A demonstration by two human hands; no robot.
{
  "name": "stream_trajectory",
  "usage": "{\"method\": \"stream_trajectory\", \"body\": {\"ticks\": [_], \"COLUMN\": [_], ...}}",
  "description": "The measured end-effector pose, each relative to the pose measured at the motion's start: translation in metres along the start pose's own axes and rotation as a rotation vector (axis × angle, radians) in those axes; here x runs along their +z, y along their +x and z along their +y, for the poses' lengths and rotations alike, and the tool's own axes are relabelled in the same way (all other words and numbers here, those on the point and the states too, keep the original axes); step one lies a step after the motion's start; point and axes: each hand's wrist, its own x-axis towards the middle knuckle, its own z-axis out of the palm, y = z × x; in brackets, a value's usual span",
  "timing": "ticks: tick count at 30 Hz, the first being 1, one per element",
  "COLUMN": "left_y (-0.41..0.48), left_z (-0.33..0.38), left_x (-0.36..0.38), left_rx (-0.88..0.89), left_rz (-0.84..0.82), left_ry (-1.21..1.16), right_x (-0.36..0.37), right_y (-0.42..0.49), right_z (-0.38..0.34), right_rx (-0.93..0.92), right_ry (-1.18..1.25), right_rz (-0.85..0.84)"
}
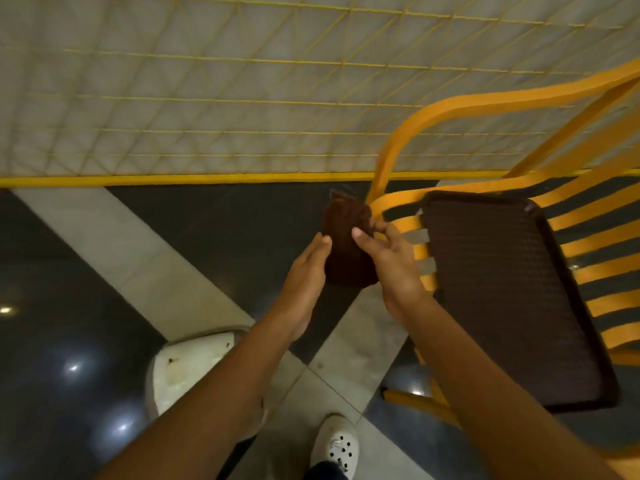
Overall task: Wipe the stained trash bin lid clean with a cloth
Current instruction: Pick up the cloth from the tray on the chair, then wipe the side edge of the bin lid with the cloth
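Observation:
A dark brown cloth [346, 244], bunched up, hangs in the air at the middle of the view, above the floor. My left hand [304, 278] presses against its left side and my right hand [391, 261] pinches its right side with thumb and fingers. A white trash bin lid [187, 368] with brownish stains lies low at the left, under my left forearm, which hides part of it.
A yellow slatted chair [595, 237] stands at the right with a dark brown tray [509, 299] on its seat. A yellow wire-grid wall [277, 98] runs across the back. My white shoe [334, 445] rests on the dark and pale tiled floor.

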Motion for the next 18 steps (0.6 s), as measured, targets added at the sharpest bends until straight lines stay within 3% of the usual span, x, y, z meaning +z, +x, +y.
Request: {"method": "stream_trajectory", "body": {"ticks": [7, 14, 18], "left_y": [-0.029, -0.053, -0.072], "left_z": [-0.037, -0.095, -0.114], "left_x": [-0.126, -0.192, -0.198], "left_rx": [0.108, 0.138, 0.173], "left_rz": [0.104, 0.177, 0.138], "left_ry": [0.011, 0.099, 0.08], "right_x": [0.101, 0.137, 0.132], "right_y": [-0.037, -0.069, -0.095], "right_z": [0.087, 0.17, 0.188], "right_rx": [0.025, -0.1, 0.002], "right_ry": [-0.005, -0.228, 0.011], "right_rz": [-0.146, -0.156, -0.237]}}
